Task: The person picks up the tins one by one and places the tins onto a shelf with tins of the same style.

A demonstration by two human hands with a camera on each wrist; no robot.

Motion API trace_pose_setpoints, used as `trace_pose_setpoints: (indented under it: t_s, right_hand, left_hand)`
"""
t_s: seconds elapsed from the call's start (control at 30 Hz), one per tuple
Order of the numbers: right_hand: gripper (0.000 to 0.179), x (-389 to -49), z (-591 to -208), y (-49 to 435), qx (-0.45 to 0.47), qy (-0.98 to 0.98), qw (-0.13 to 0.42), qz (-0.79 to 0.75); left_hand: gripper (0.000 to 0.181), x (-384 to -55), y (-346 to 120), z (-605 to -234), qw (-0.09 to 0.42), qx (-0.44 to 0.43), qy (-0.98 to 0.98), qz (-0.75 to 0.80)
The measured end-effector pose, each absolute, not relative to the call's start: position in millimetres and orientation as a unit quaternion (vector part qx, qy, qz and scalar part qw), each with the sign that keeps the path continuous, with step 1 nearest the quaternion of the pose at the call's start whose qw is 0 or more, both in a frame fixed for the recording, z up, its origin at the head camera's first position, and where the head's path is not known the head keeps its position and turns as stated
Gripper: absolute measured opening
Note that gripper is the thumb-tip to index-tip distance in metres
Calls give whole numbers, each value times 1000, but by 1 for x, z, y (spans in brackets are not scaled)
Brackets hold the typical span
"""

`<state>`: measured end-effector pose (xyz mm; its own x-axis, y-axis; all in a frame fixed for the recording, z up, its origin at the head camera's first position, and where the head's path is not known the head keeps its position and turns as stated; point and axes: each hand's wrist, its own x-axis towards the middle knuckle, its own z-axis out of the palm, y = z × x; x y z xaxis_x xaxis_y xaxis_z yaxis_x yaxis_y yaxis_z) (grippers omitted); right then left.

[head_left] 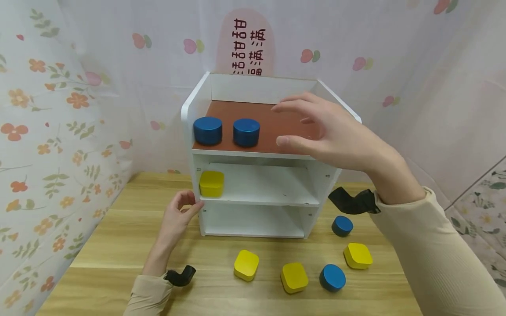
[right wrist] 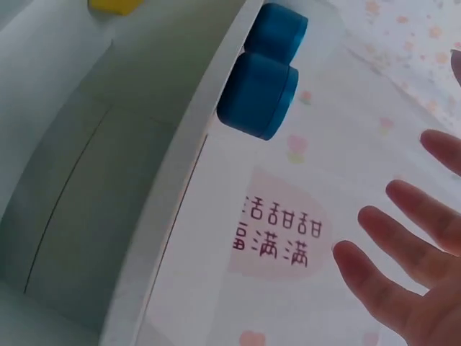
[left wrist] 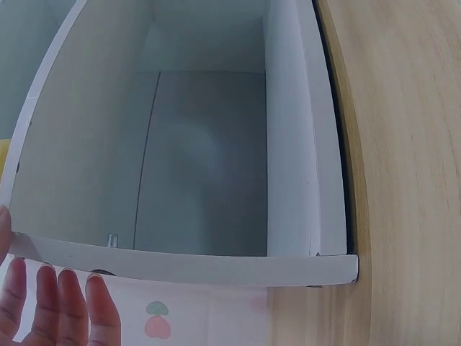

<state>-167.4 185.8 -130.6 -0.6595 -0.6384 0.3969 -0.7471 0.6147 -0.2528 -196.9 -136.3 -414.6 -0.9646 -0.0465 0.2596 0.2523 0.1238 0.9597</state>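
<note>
A white shelf unit (head_left: 253,202) with a brown top board (head_left: 233,109) stands on the table. Its left side panel is held by my left hand (head_left: 179,215), the thumb at the front edge and the fingers (left wrist: 70,306) along the outer face. Over the right part of the top board hovers my right hand (head_left: 316,127), empty, fingers spread apart from the thumb. Two round blue tins, a left one (head_left: 207,131) and a right one (head_left: 246,132), sit side by side on the top's left half. A yellow square tin (head_left: 211,184) occupies the middle shelf's left end.
On the table before the unit lie yellow tins (head_left: 246,265) (head_left: 294,278) (head_left: 358,256) and a blue tin (head_left: 332,278). Another blue tin (head_left: 342,226) lies beside the unit's right side. Patterned curtains (head_left: 158,87) hang behind and at both sides.
</note>
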Motion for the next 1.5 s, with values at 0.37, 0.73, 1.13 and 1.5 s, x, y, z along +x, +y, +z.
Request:
trace_pose_setpoints:
  t_s: [0.37, 0.73, 1.13, 1.5]
  right_hand:
    - [57, -133, -182, 226, 401, -846, 236, 261]
    - [61, -96, -257, 274, 297, -860, 276, 310]
    - [46, -73, -347, 308, 120, -908, 256, 309]
    - [44, -67, -409, 316, 9, -935, 156, 319]
  left_hand:
    - [37, -198, -135, -413, 113, -67, -746, -652]
    - [37, -197, -132, -414, 107, -67, -744, -656]
    - [37, -197, -134, -416, 107, -65, -741, -660]
    - [36, -197, -134, -415, 108, -61, -741, -660]
